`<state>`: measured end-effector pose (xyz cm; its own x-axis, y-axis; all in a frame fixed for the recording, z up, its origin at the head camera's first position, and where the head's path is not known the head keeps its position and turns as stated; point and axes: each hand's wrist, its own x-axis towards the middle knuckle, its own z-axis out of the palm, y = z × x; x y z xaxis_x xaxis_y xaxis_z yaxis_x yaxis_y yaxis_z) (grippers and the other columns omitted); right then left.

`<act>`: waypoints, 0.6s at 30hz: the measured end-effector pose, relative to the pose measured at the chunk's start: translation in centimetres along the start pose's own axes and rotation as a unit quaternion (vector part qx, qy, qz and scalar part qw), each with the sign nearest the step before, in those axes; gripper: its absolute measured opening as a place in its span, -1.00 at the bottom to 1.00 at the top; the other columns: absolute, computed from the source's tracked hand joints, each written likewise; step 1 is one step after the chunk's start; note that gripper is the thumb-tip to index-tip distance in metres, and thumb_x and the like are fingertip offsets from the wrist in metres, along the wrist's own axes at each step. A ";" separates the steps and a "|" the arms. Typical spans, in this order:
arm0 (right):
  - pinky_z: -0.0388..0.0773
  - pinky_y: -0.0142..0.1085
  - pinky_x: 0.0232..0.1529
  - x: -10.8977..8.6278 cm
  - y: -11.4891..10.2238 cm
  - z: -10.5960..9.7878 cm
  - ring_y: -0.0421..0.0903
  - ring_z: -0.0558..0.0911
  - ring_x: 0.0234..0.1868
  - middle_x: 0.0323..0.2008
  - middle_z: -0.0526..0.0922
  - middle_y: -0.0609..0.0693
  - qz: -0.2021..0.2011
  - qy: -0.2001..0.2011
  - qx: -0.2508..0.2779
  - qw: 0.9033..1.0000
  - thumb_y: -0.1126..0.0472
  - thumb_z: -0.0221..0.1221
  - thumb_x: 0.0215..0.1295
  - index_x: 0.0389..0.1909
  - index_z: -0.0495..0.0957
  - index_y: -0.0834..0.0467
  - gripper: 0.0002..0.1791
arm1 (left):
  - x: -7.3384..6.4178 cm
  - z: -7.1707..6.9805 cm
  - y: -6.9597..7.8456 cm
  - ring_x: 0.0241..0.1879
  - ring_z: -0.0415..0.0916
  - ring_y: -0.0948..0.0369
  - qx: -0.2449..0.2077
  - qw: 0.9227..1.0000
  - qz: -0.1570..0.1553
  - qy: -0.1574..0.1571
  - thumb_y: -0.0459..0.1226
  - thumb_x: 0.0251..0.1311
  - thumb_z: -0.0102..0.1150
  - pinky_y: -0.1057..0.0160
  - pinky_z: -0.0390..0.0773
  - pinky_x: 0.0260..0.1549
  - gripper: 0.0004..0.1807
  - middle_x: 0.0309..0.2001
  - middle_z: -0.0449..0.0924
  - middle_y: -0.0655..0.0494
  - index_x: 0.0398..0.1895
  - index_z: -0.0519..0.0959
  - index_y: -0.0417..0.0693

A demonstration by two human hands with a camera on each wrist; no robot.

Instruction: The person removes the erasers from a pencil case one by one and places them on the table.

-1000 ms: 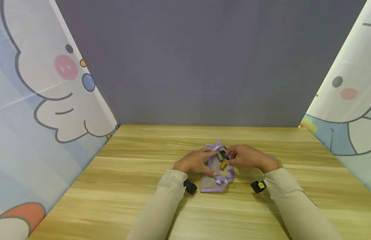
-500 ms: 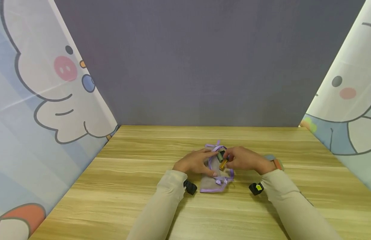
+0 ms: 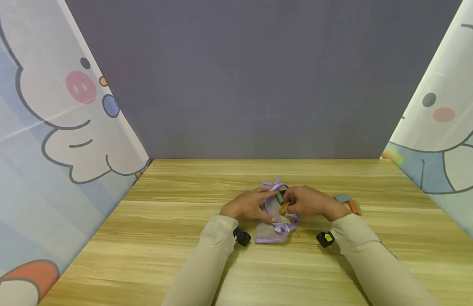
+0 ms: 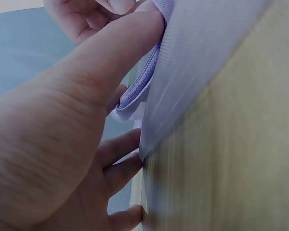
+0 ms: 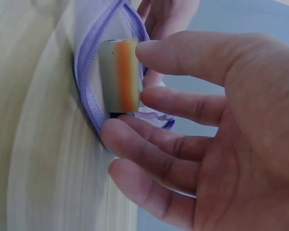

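A mesh zip pouch [image 3: 264, 233] with purple trim lies at mid-table, its mouth spread wide. My left hand [image 3: 249, 207] rests on it with thumb and fingers apart; in the left wrist view the thumb goes in past the zip edge [image 4: 144, 77]. At the mouth, my right hand [image 3: 308, 201] holds a small striped orange, yellow and grey-green block [image 5: 120, 77] at its near edge, between thumb and index fingertips. Beside it in the mouth sit a green piece [image 3: 280, 198] and a dark piece, partly covered by the fingers.
Right of the right wrist, a grey-blue flat piece [image 3: 342, 198] and an orange-red piece [image 3: 353, 206] lie on the wood-grain table [image 3: 175, 238], with a pale green piece [image 3: 359, 207] alongside. A grey panel [image 3: 259, 85] stands behind the table.
My right hand has shifted slightly left over the striped block and covers more of it. The pieces beside the right wrist have come into view. My left hand stays almost still.
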<state>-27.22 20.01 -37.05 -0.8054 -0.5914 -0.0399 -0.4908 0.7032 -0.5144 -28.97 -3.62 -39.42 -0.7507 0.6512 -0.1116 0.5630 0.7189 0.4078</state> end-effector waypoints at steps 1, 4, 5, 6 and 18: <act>0.55 -0.24 -0.33 0.0 0.0 0.0 -0.20 0.58 -0.39 -0.35 0.65 -0.07 -0.001 0.000 0.000 1.000 0.22 0.33 0.26 -0.07 0.59 0.23 -0.73 | 0.0 0.0 0.0 0.50 0.05 0.02 0.001 1.000 -0.001 0.000 0.24 0.08 0.38 -0.10 0.19 0.38 0.02 0.57 0.03 0.19 0.59 0.12 0.38; 0.55 -0.24 -0.32 0.1 0.0 0.1 -0.21 0.57 -0.38 -0.35 0.64 -0.09 -0.003 0.004 -0.008 1.000 0.20 0.34 0.25 -0.09 0.60 0.21 -0.74 | 0.0 0.0 0.0 0.50 0.06 0.01 0.003 1.000 -0.001 -0.002 0.25 0.07 0.38 -0.11 0.19 0.38 0.03 0.56 0.04 0.18 0.59 0.11 0.37; 0.55 -0.23 -0.31 0.1 0.0 0.1 -0.21 0.57 -0.37 -0.35 0.64 -0.09 -0.004 0.006 -0.010 1.000 0.20 0.34 0.25 -0.10 0.60 0.21 -0.74 | 0.0 0.0 -0.1 0.50 0.06 0.00 0.005 1.000 -0.001 -0.002 0.25 0.07 0.38 -0.11 0.19 0.38 0.03 0.56 0.04 0.18 0.59 0.11 0.36; 0.55 -0.22 -0.31 0.1 0.0 0.2 -0.20 0.57 -0.37 -0.35 0.64 -0.09 -0.009 0.009 -0.015 1.000 0.20 0.35 0.24 -0.11 0.60 0.21 -0.74 | 0.0 0.0 -0.1 0.49 0.07 0.00 0.006 1.000 -0.001 -0.002 0.25 0.07 0.38 -0.10 0.20 0.38 0.03 0.56 0.04 0.18 0.59 0.11 0.36; 0.56 -0.18 -0.24 0.2 -0.3 0.4 -0.19 0.57 -0.32 -0.32 0.63 -0.09 -0.007 0.023 -0.024 0.999 0.17 0.36 0.23 -0.08 0.61 0.20 -0.70 | 0.1 0.0 -0.2 0.51 0.04 0.01 0.015 1.000 0.007 -0.002 0.26 0.09 0.36 -0.09 0.18 0.39 0.01 0.57 0.04 0.18 0.59 0.12 0.35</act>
<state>-27.06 19.49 -37.27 -0.8116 -0.5842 0.0070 -0.5175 0.7133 -0.4725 -29.14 -3.65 -39.52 -0.7413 0.6622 -0.1093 0.5835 0.7164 0.3825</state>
